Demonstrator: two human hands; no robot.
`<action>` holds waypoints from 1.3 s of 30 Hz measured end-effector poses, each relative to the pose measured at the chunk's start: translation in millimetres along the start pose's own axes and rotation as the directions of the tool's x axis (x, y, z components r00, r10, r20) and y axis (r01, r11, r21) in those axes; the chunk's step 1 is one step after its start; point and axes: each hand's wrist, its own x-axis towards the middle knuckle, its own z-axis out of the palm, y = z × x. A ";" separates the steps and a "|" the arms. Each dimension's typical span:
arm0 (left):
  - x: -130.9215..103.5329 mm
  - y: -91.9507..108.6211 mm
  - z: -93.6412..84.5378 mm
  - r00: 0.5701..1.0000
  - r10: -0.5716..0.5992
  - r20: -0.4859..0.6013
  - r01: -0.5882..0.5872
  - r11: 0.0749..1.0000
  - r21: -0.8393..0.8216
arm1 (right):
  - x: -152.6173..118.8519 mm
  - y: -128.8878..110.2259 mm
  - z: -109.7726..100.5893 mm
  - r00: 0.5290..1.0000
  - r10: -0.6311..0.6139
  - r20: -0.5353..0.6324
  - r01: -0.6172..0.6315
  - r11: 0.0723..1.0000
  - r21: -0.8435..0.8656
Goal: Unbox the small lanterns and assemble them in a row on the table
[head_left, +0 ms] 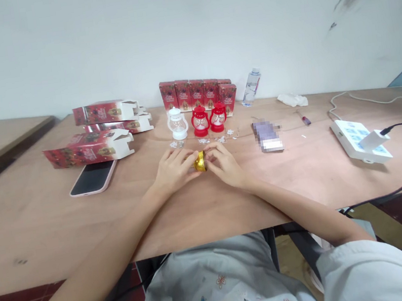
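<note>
My left hand (176, 169) is closed around a small shiny gold lantern (200, 161), tipped on its side, with much of it hidden behind the fingers. At its right end, the bent fingers of my right hand (224, 163) are pinched together against the gold base; whether a small part sits in them I cannot make out. Just beyond the hands stand a white mini lantern (178, 125) and two red mini lanterns, one in the middle (200, 121) and one to the right (218, 118). Small white and metal bits (222, 138) lie scattered before them.
Several upright red boxes (197, 93) line the wall beside a tilted bottle (251, 86). Opened red boxes (86, 148) lie left, one over a phone (94, 178). Right are a purple item (266, 135), tissue (292, 100) and a power strip (357, 142) with a black cable.
</note>
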 end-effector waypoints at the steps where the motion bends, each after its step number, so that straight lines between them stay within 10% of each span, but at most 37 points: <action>1: 0.0 0.1 -0.1 1.000 -0.002 0.006 0.002 1.000 -0.004 | -0.2 0.5 0.4 1.000 -0.001 0.003 0.001 1.000 0.000; 18: -2.8 -3.9 1.3 0.997 -0.061 0.044 0.065 0.995 -0.078 | 0.7 -0.5 -0.8 0.997 -0.031 -0.078 0.030 0.999 -0.015; 39: 0.2 0.3 -1.8 0.999 -0.049 0.009 0.050 0.994 -0.099 | 0.9 -9.0 1.5 0.950 0.290 -0.113 -0.267 0.946 0.181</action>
